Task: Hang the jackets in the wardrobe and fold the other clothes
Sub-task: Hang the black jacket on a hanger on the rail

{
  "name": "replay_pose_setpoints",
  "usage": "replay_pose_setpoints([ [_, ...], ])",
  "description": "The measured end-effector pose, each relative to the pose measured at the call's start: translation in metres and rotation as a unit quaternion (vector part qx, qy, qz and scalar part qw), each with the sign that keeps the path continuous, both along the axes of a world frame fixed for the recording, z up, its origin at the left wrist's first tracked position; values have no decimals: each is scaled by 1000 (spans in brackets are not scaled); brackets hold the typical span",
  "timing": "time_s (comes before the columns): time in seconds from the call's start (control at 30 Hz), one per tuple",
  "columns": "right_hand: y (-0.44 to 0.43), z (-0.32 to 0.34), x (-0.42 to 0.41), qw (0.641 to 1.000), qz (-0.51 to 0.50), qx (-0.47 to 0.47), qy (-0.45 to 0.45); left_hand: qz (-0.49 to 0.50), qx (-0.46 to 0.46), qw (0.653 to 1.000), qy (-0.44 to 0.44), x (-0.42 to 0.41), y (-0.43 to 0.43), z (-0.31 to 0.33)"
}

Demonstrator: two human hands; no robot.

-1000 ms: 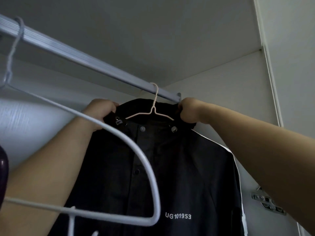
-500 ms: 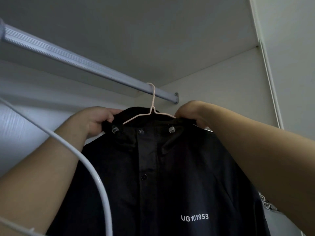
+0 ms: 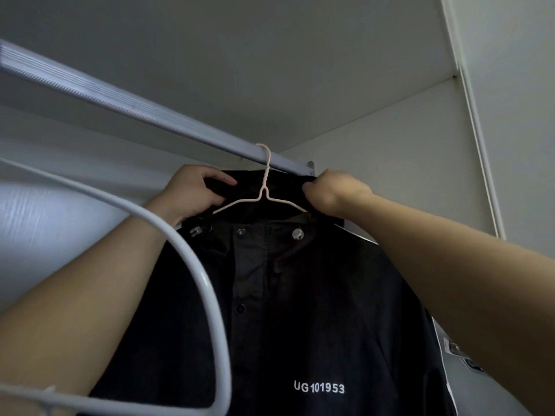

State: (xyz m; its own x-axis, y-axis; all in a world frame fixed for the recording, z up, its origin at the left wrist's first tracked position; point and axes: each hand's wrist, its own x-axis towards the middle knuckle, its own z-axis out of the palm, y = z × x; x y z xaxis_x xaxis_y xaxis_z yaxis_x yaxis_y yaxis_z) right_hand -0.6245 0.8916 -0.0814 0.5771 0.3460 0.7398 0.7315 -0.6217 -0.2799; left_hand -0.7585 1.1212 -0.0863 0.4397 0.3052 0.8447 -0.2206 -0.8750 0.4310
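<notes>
Closest to the camera, a thick white plastic hanger (image 3: 210,295) curved across the lower left, in front of the person's left arm. Behind it hung a black jacket with snap buttons (image 3: 300,295) and small white letters on the chest. It filled the middle and bottom of the view, inside the wardrobe, right under the rail. Both bare arms reached up to its top. The left hand (image 3: 192,190) gripped the left side of the black collar, with the fingers curled under the cloth and the thumb lying on top. The right hand (image 3: 333,193) held the right side of the collar, its fingers bunched together and pinching the cloth. Between the two hands sat a thin pale pink wire hanger (image 3: 264,187), with its arms inside the jacket's neck. Its hook went over a long silver metal rail (image 3: 120,97) that ran from the upper left down to the hands. Farther back were the plain white wardrobe walls (image 3: 390,163). A small metal fitting (image 3: 459,352) showed low on the right wall.
</notes>
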Motion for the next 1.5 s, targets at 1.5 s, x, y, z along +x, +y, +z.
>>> replay_pose_setpoints([
  [1.5, -17, 10, 13, 999, -22, 38, -9, 228, -84, 951, -190, -1, 5, -7],
])
